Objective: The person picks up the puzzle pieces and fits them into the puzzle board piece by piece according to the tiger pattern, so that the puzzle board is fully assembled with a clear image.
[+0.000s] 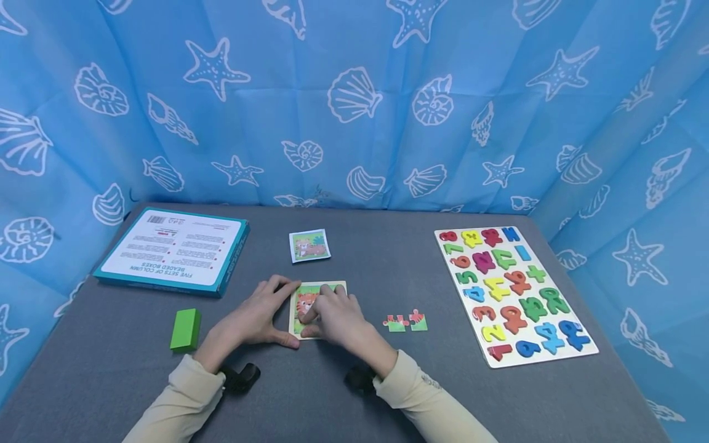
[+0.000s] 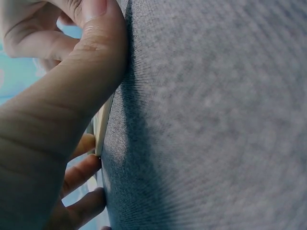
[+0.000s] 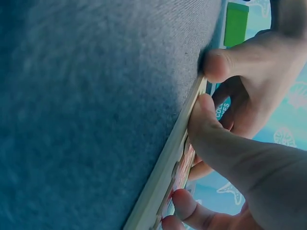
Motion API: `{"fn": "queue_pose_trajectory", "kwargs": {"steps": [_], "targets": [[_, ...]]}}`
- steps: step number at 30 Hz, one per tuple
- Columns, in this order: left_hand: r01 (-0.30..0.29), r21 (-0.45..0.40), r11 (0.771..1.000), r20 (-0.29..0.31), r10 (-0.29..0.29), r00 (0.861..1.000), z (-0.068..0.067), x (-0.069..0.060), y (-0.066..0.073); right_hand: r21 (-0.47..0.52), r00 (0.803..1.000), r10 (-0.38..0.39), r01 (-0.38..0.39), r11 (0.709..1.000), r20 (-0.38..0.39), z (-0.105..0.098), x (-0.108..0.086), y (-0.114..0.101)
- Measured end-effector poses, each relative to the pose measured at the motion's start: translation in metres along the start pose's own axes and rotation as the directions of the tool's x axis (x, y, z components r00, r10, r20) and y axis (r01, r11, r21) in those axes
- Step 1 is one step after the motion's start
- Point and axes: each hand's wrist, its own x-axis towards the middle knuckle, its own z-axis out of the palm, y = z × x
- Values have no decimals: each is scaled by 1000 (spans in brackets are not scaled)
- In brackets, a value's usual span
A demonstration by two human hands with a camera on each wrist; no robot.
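A small wooden jigsaw board (image 1: 294, 307) with an orange tiger picture and a pale frame lies at the middle of the table. My left hand (image 1: 257, 317) holds its left side, thumb by the near corner and a finger by the far corner. Over the picture is my right hand (image 1: 339, 315), fingers bent downward and covering much of it. In the right wrist view, the right thumb (image 3: 204, 115) rests on the frame, apart from fingertips (image 3: 184, 203) touching the picture. To the right lie loose jigsaw pieces (image 1: 418, 320), red and green.
Beyond the board is a picture card (image 1: 309, 246). A green block (image 1: 185, 330) stands on the left, nearer than a flat white-and-teal box (image 1: 172, 249). On the right lies a white board (image 1: 512, 300) of colourful number pieces. A blue seashell-print curtain (image 1: 354, 154) hangs behind the table.
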Motion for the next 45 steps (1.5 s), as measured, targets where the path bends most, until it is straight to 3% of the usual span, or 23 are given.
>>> {"fn": "queue_pose_trajectory", "kwargs": {"steps": [14,24,34,45], "targets": [[4,-12,1000,9,-4,1000,1,1,-1,79,999,5,-9,997,50,-4,8,9],[19,-1,1000,10,-19,1000,2,2,-2,58,990,-141,142,988,-18,-8,2,19],[20,1,1000,14,-20,1000,1,2,-3,27,991,-128,129,991,-42,-24,-15,32],[21,0,1000,14,-21,1000,2,1,-3,-18,996,-77,76,997,-43,-35,-46,61]]}}
